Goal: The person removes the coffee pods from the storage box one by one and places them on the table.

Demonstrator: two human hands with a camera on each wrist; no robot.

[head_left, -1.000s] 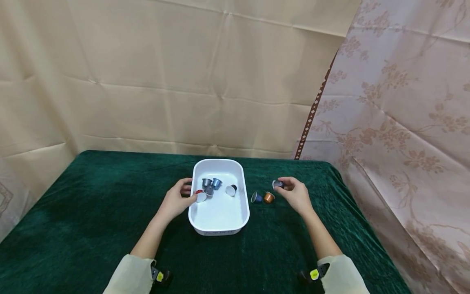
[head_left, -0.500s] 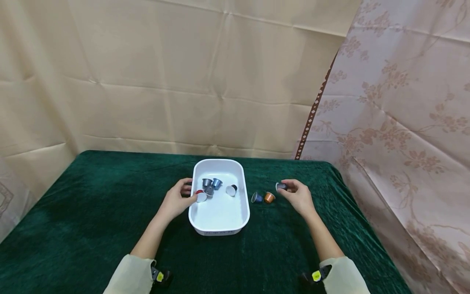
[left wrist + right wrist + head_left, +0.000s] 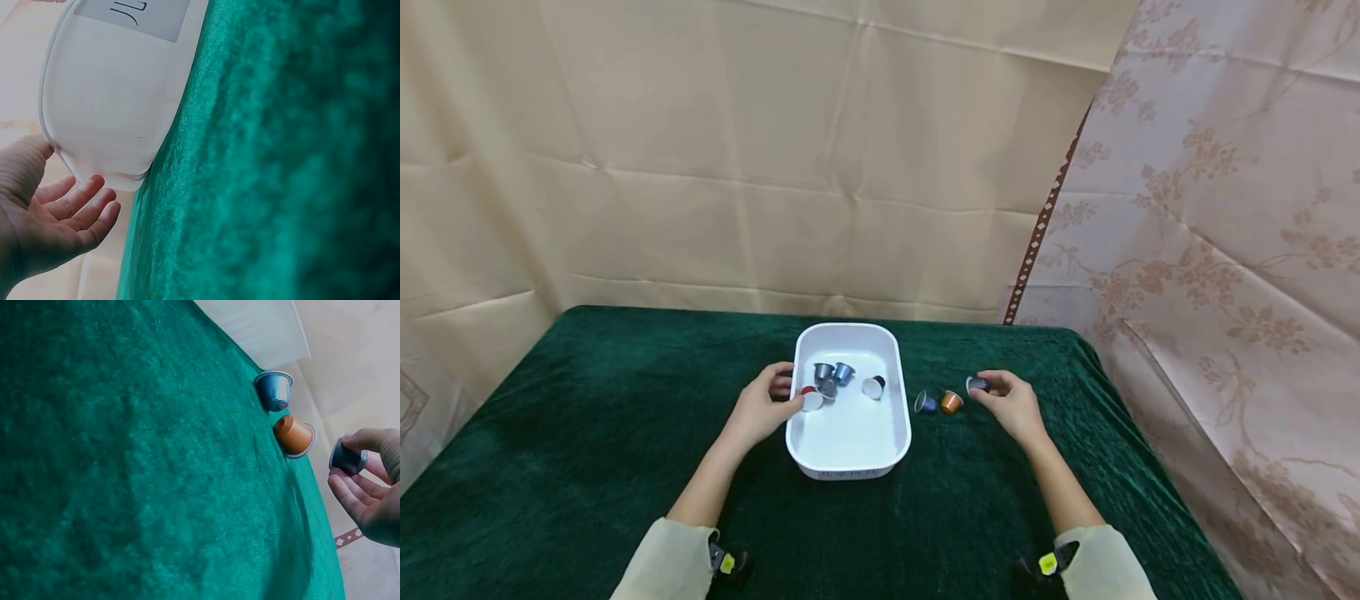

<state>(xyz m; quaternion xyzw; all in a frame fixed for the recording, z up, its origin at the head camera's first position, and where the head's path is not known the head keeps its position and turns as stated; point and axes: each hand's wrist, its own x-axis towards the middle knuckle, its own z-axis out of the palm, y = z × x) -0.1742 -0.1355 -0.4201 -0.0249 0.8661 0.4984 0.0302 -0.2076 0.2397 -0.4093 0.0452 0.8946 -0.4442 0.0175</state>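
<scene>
My left hand [image 3: 763,408] holds the left rim of a white plastic tray [image 3: 850,437], thumb over the rim and fingers outside the wall. In the left wrist view those fingers [image 3: 94,219] spread below the tray's corner. My right hand [image 3: 1011,406] pinches a dark coffee capsule [image 3: 976,384] between thumb and fingers, right of the tray. The right wrist view shows this capsule [image 3: 347,456] on its side, lid facing away from the palm. Close by on the cloth lie a blue capsule [image 3: 925,402] and an orange capsule [image 3: 951,402].
Inside the tray, several capsules lie towards the left, among them a light blue capsule [image 3: 844,374] and a red capsule with a white lid [image 3: 811,402]. A black capsule with a white lid [image 3: 872,387] lies apart. Green velvet cloth [image 3: 587,433] covers the table; curtains hang behind.
My right hand has moved slightly right and towards me with the dark capsule, away from the blue and orange ones. The left hand and tray stay in place.
</scene>
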